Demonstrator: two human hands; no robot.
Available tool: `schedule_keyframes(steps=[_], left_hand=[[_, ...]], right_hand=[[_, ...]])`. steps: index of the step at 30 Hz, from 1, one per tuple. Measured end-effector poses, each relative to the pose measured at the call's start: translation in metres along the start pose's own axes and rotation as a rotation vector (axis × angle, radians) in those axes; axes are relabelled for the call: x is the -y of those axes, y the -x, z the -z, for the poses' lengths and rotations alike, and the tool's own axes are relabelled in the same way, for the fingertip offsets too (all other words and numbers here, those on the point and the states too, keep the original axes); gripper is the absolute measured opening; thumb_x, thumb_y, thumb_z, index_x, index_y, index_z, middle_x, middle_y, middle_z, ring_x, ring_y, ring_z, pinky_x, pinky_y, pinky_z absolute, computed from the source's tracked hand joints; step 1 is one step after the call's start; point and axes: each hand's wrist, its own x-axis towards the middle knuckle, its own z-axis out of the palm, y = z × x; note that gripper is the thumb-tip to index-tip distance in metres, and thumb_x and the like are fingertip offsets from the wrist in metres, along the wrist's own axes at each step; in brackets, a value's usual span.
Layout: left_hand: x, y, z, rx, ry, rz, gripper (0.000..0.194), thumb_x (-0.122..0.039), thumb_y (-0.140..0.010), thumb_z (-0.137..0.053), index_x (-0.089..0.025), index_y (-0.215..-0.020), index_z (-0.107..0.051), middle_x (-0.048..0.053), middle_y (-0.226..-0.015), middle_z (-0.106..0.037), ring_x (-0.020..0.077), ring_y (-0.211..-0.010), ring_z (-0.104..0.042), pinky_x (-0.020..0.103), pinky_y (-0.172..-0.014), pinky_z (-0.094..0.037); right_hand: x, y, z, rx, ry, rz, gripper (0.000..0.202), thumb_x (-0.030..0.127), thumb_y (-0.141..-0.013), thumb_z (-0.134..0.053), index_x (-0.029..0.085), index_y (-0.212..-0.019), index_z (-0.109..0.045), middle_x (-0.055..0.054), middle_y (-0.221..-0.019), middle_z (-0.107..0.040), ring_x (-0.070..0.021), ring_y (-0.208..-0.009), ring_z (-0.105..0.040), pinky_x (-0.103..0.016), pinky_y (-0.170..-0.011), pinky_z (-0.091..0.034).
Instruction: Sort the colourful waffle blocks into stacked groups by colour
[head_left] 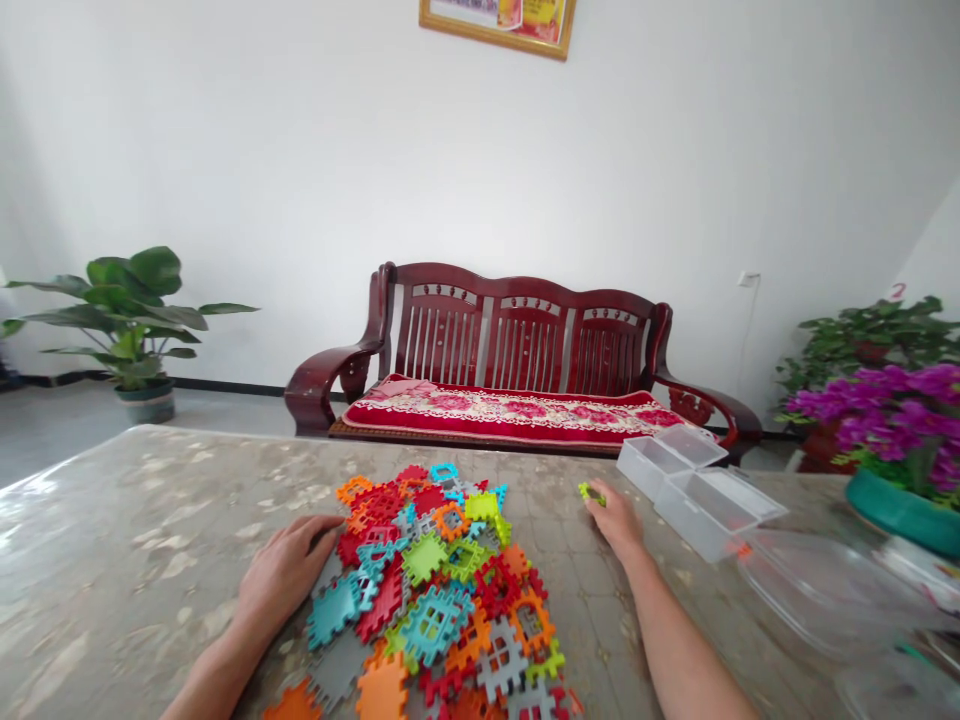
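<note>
A heap of flat interlocking plastic tiles [442, 590] in red, orange, teal, green and grey lies on the marbled table [127, 540] in front of me. My left hand [289, 570] rests palm down on the heap's left edge, touching the tiles. To the right of the heap, my right hand [616, 516] pinches a small green tile [591, 493] at its fingertips, close to two clear plastic boxes [694, 487].
A clear lid [825, 590] lies on the table at right, beside a teal pot of purple flowers [900, 440]. Beyond the table stand a dark red wooden bench with a red cushion [517, 370], a potted plant [131, 320] at left and another at right.
</note>
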Motion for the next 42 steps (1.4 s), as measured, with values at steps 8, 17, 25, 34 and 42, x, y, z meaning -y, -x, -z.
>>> schedule_keyframes(steps=[8, 17, 25, 34, 42], left_hand=[[-0.006, 0.003, 0.005, 0.007, -0.004, 0.013, 0.038, -0.044, -0.086, -0.043, -0.031, -0.104, -0.074, 0.0, -0.116, -0.073, 0.0227, -0.107, -0.066, 0.034, -0.097, -0.048], [-0.005, 0.002, 0.005, 0.016, 0.023, 0.028, 0.039, -0.044, -0.087, -0.042, -0.03, -0.106, -0.074, 0.001, -0.118, -0.072, 0.023, -0.109, -0.065, 0.034, -0.098, -0.047], [-0.008, 0.003, 0.006, 0.009, 0.017, 0.035, 0.039, -0.043, -0.087, -0.042, -0.03, -0.105, -0.074, 0.001, -0.118, -0.072, 0.0224, -0.108, -0.065, 0.033, -0.097, -0.047], [-0.003, 0.001, 0.003, 0.001, 0.025, 0.01, 0.039, -0.045, -0.086, -0.043, -0.03, -0.105, -0.074, 0.002, -0.117, -0.073, 0.0224, -0.107, -0.066, 0.033, -0.097, -0.047], [-0.002, 0.001, 0.001, -0.002, 0.014, 0.029, 0.038, -0.046, -0.086, -0.044, -0.031, -0.104, -0.074, 0.0, -0.117, -0.073, 0.0229, -0.106, -0.065, 0.033, -0.097, -0.047]], right_hand=[[0.031, 0.022, 0.012, -0.125, -0.464, 0.044, 0.05, 0.053, -0.074, -0.056, 0.016, -0.104, -0.073, -0.014, -0.107, -0.074, -0.0295, -0.103, -0.065, -0.044, -0.093, -0.049], [0.13, 0.067, -0.014, 0.554, -0.817, 0.294, 0.069, 0.049, -0.069, -0.075, 0.02, -0.13, -0.06, -0.013, -0.13, -0.065, -0.0282, -0.12, -0.06, -0.045, -0.105, -0.044], [0.134, 0.072, -0.011, 0.555, -0.807, 0.273, 0.047, 0.041, -0.076, -0.065, 0.02, -0.119, -0.067, -0.008, -0.123, -0.07, -0.0267, -0.114, -0.064, -0.043, -0.102, -0.047], [0.099, 0.056, 0.006, 0.334, -0.692, -0.055, 0.047, 0.046, -0.086, -0.033, 0.017, -0.1, -0.068, -0.007, -0.084, -0.075, -0.0204, -0.068, -0.066, -0.025, -0.046, -0.04], [0.076, 0.042, 0.013, 0.156, -0.029, 0.129, 0.032, 0.025, -0.076, -0.052, 0.024, -0.099, -0.074, -0.005, -0.084, -0.076, -0.0197, -0.072, -0.067, -0.026, -0.064, -0.044]])
